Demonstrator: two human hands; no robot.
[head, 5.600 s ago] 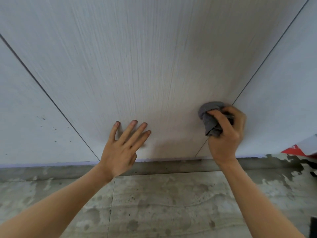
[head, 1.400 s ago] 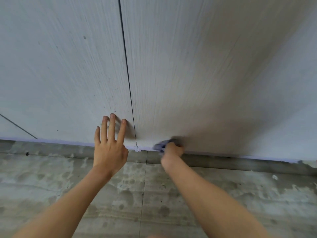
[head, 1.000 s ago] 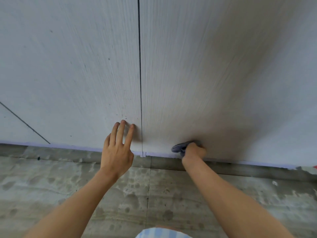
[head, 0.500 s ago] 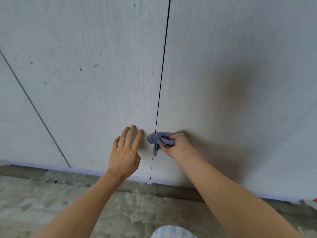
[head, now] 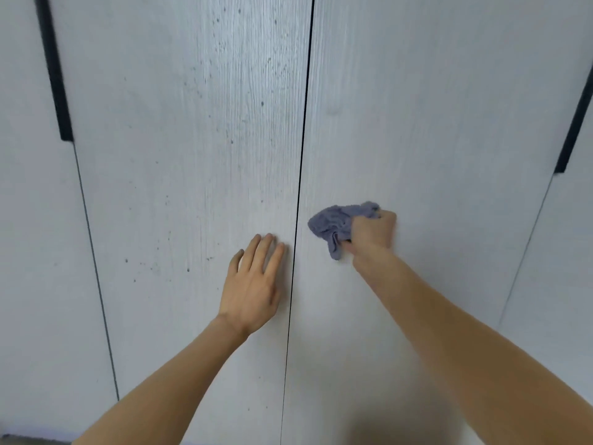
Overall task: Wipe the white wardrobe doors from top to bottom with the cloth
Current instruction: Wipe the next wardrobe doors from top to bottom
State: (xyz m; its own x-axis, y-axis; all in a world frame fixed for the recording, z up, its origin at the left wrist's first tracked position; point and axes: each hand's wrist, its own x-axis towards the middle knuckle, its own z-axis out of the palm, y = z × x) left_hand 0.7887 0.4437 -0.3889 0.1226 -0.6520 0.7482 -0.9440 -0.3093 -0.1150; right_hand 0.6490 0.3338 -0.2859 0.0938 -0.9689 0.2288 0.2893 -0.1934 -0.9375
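Right hand [head: 372, 231] grips the bunched cloth [head: 337, 223] on the wardrobe door [head: 433, 123], left hand [head: 253, 284] flat beside the seam; spreading it should cover more.

above the cloth: right door [head: 433, 123] is wide open, nothing in the way
left door [head: 192, 123]: left hand [head: 253, 284] planted flat by the seam [head: 301, 155]
edges: dark handles [head: 54, 75] stick up near both outer gaps

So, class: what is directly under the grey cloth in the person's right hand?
The cloth, gripped by the right hand, lies against the white wardrobe door right of the centre gap. The patch beneath it is covered, so its state cannot be seen.
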